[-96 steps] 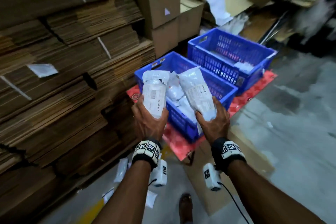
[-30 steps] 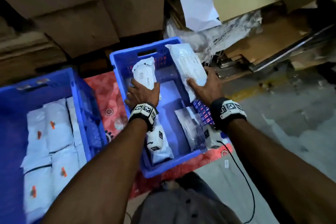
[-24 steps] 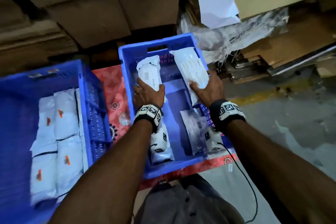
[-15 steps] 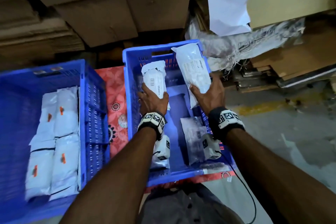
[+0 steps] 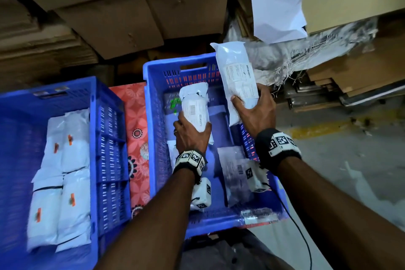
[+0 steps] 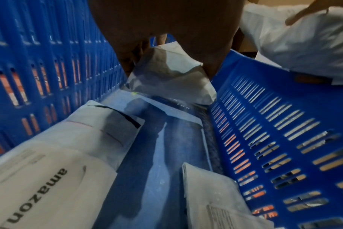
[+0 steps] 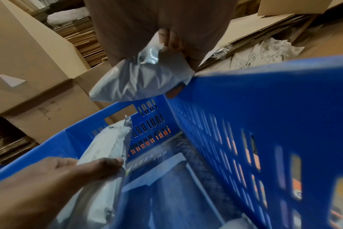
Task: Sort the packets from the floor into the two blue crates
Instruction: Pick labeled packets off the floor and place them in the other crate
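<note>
Packets stay gripped in your left hand (image 5: 192,136) and right hand (image 5: 255,114), now lifted higher over the right crate (image 5: 157,138), so neither is sorted yet.

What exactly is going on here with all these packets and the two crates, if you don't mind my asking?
A person is sorting white packets into two blue crates. The left hand grips a small packet inside the right crate, while the right hand holds a longer packet above that crate's right wall. A few packets already lie on its floor. The left crate holds rows of packets with orange marks.
</note>
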Demonstrator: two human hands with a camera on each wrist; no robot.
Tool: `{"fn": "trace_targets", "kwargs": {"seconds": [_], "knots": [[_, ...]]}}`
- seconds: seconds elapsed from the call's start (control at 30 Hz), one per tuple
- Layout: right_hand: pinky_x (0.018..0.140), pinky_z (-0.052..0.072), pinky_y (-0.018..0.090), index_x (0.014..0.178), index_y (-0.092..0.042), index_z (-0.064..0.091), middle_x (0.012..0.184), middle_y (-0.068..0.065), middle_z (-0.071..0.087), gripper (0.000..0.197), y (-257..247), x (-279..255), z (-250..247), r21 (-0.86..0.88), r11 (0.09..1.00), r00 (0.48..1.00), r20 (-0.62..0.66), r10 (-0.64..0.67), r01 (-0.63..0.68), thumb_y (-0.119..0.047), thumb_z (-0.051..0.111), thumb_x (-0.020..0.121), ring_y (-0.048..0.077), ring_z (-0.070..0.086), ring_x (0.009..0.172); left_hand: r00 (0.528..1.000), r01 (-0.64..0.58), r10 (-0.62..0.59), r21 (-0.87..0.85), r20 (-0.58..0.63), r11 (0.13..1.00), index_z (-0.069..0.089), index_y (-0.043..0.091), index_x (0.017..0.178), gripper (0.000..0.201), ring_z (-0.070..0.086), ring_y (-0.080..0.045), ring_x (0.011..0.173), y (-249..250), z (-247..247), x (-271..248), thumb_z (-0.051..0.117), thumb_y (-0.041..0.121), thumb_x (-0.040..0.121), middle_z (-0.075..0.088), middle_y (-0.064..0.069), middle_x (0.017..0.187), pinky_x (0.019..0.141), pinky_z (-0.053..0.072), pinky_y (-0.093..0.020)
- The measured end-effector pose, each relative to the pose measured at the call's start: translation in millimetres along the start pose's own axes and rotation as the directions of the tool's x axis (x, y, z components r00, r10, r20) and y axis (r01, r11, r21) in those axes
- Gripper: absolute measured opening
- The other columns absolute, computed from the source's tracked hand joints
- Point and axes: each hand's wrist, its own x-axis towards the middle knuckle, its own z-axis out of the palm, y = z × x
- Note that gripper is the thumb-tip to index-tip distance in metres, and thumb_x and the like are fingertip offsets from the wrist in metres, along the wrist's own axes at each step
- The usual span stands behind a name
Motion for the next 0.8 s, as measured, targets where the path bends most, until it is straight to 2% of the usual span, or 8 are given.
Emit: {"fn": "trace_targets", "kwargs": {"seconds": [0.13,0.3,0.43,0.5,0.63,0.8], "knots": [[0.088,0.053,0.031,0.123,-0.020,0.054,0.116,-0.002,0.063,0.058,-1.5,11.1,-0.8,0.012,1.000,0.999,-0.034,0.006,-0.005,-0.046,0.076,0.076,0.013,0.059,0.103,1.000,0.017,-0.016,-0.025,0.026,1.000,0.025,0.016,0.149,0.099,0.049,-0.039,0.117,5.6,22.5,0.3,0.075,0.052,0.072,0.044,-0.016,0.131,0.086,0.046,-0.047],[0.087,0.051,0.025,0.128,-0.019,0.052,0.120,-0.001,0.061,0.062,4.4,14.1,-1.1,-0.045,0.999,1.000,0.013,-0.017,0.018,-0.046,0.076,0.076,0.011,0.058,0.105,0.998,0.027,-0.025,-0.041,0.064,0.999,0.024,0.020,0.149,0.099,0.050,-0.037,0.115,11.1,45.1,-0.9,0.074,0.055,0.071,0.045,-0.014,0.129,0.085,0.047,-0.049],[0.096,0.049,0.033,0.148,-0.025,0.033,0.138,0.006,0.051,0.077,3.0,7.5,3.8,-0.133,0.990,0.995,0.088,-0.041,0.053,-0.043,0.070,0.082,0.021,0.052,0.121,0.999,0.020,-0.019,-0.029,0.039,0.999,0.024,0.023,0.149,0.097,0.050,-0.038,0.114,-0.7,40.5,8.2,0.072,0.057,0.072,0.044,-0.014,0.127,0.085,0.049,-0.050],[0.096,0.048,0.038,0.152,-0.028,0.026,0.140,0.011,0.048,0.078,2.8,-0.2,7.4,-0.207,0.974,0.989,0.128,-0.068,0.094,-0.043,0.065,0.086,0.026,0.048,0.124,0.999,-0.010,0.011,-0.028,0.034,1.000,0.024,0.027,0.150,0.094,0.050,-0.039,0.113,-8.4,33.7,13.6,0.070,0.059,0.075,0.043,-0.014,0.128,0.086,0.050,-0.052],[0.097,0.048,0.042,0.150,-0.020,0.037,0.131,0.013,0.055,0.069,6.6,-15.7,14.9,-0.223,0.968,0.986,0.146,-0.081,0.112,-0.036,0.065,0.088,0.029,0.052,0.120,0.999,-0.054,0.054,-0.036,0.008,0.998,0.023,0.039,0.152,0.086,0.051,-0.039,0.110,-14.6,20.2,19.2,0.067,0.056,0.081,0.041,-0.013,0.126,0.087,0.051,-0.050],[0.100,0.040,0.038,0.150,-0.017,0.036,0.141,0.010,0.052,0.066,9.7,-32.9,22.4,-0.263,0.964,0.976,0.216,0.019,0.039,-0.033,0.062,0.091,0.028,0.047,0.129,0.995,-0.099,0.099,-0.025,-0.025,0.995,0.023,0.042,0.153,0.082,0.054,-0.041,0.105,-18.5,7.6,22.4,0.066,0.055,0.084,0.044,-0.015,0.121,0.091,0.047,-0.046]]}}
